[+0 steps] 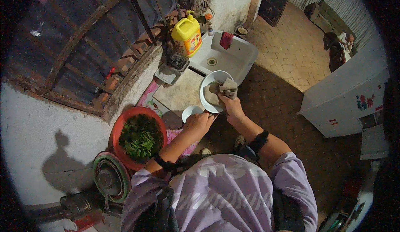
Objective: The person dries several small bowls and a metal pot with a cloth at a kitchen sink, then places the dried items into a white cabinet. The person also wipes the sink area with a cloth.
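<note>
My left hand [198, 124] is closed on the near rim or handle of a white bowl-shaped vessel [204, 80], at the corner of the counter beside the sink. My right hand [232, 105] grips a grey-beige cloth [229, 88] over the vessel's right side. Some dark bits and liquid or a pale surface show inside; which one I cannot tell. A smaller white bowl [191, 110] sits on the counter, partly behind my left hand.
A white sink [232, 61] with a dark red cloth [226, 40] lies beyond. Beside it stands a yellow pump jug [187, 36]. A grey tray [168, 75] is near the wall. At left, a red basin [117, 138] holds green leaves [142, 141]. A white refrigerator [340, 107] stands at right.
</note>
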`<state>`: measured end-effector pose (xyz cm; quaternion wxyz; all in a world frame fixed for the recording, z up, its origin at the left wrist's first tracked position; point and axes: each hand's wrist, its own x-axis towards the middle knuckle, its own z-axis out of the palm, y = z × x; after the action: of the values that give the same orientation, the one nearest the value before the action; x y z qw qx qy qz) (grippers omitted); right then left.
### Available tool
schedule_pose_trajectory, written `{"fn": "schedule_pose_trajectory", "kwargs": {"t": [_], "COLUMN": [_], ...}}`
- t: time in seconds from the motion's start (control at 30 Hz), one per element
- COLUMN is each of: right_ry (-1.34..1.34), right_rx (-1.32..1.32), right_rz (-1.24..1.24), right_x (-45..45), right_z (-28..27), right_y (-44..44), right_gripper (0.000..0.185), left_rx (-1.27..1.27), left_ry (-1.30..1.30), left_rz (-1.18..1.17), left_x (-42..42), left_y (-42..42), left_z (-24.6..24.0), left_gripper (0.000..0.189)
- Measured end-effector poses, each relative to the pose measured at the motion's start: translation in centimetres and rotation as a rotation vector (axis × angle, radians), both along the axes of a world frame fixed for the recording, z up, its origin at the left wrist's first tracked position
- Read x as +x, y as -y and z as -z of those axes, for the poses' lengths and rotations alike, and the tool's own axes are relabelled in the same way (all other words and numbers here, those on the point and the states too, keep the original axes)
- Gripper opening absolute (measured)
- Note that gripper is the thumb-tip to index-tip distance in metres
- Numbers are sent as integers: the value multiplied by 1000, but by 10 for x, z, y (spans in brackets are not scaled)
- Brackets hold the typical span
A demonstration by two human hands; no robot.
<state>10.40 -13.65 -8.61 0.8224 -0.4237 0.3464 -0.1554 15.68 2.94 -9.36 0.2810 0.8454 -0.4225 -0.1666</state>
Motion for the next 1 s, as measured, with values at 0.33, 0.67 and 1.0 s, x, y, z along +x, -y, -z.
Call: {"fn": "schedule_pose_trajectory", "kwargs": {"t": [0.33,0.67,1.0], "right_ry": [-42,34,-14], "right_rx": [35,-848,-811], "right_rz": [-128,-256,-339], "right_x": [-16,-13,-13], "right_z": [4,-12,-19], "right_y": [-16,14,19], "right_gripper": [29,25,33], "left_rx": [-730,-638,-526], "left_ry": [-463,-756,-525], "left_rz": [-130,-198,-35], "left_x": [7,17,24], "left_y": [15,0,-14], "left_z": [-15,-35,-34], "left_gripper": [84,77,81]}}
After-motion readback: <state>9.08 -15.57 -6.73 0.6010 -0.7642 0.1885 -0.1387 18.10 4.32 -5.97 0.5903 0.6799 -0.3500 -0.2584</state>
